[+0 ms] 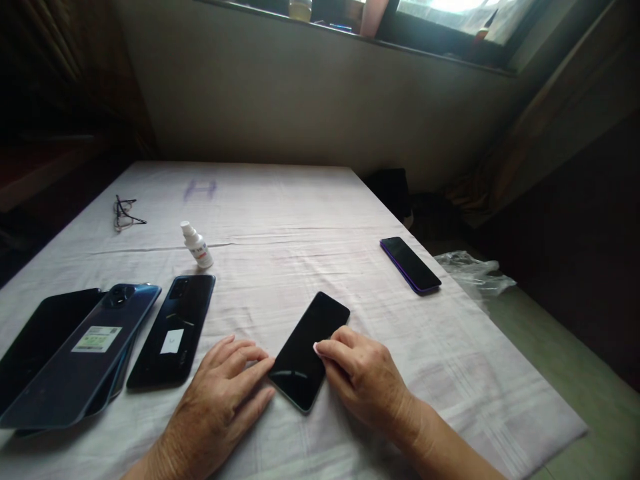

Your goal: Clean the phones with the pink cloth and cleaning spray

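A black phone (306, 353) lies screen up at a slant on the cloth in front of me. My left hand (220, 393) rests flat at its left side, fingers stretched out, with fingertips at the phone's edge. Over the right edge of the screen, my right hand (367, 380) is closed in a pinch. A tiny white bit of something (317, 348) shows at its fingertips; most of it is hidden by the fingers, so its kind is unclear.
To the left lie a dark phone (193, 310) with a white sticker and a stack of phones (65, 373). Beyond them stand a white bottle (199, 248) and folded glasses (120, 215). A purple-edged phone (410, 265) sits near the table's right edge, with a plastic bag (470, 273) past it.
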Available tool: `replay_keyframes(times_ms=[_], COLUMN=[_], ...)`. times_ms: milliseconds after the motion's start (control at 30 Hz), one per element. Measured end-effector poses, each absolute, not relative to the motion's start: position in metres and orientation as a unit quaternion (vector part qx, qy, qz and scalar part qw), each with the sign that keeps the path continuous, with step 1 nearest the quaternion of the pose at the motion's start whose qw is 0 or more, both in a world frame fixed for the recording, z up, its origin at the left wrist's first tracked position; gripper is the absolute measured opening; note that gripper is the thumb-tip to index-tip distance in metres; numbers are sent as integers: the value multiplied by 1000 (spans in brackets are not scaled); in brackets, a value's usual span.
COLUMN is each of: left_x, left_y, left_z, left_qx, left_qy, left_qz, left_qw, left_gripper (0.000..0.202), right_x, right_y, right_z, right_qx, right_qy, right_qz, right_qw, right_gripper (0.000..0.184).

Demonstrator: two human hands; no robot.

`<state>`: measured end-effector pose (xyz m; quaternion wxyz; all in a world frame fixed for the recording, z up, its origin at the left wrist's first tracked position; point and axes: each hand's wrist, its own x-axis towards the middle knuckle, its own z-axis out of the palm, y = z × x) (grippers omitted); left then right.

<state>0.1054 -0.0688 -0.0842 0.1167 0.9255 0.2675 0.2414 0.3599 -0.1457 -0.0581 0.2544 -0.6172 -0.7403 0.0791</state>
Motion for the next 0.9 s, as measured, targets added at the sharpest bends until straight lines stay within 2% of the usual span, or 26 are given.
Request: replay_keyframes(times_ms=[233,433,667,900], left_x=[108,108,106,100], left_y=[-69,-68,-70,-68], left_z=[-81,-79,-79,-73], left_qx=[924,926,923,921], left_qy=[265,264,273,263], left_qz=[253,245,245,259], left_qw=[110,113,114,120], left_gripper=[24,23,23,17], right_x=[353,375,354,339], right_y=[-160,-152,-162,-134], right_z=[-57,-61,-57,-51], right_qx=[-570,-649,-591,-627], right_qy=[-773,-717,-762,-752], right_qz=[90,28,67,53], right_qw=[263,254,256,196], right_gripper=[26,23,25,18])
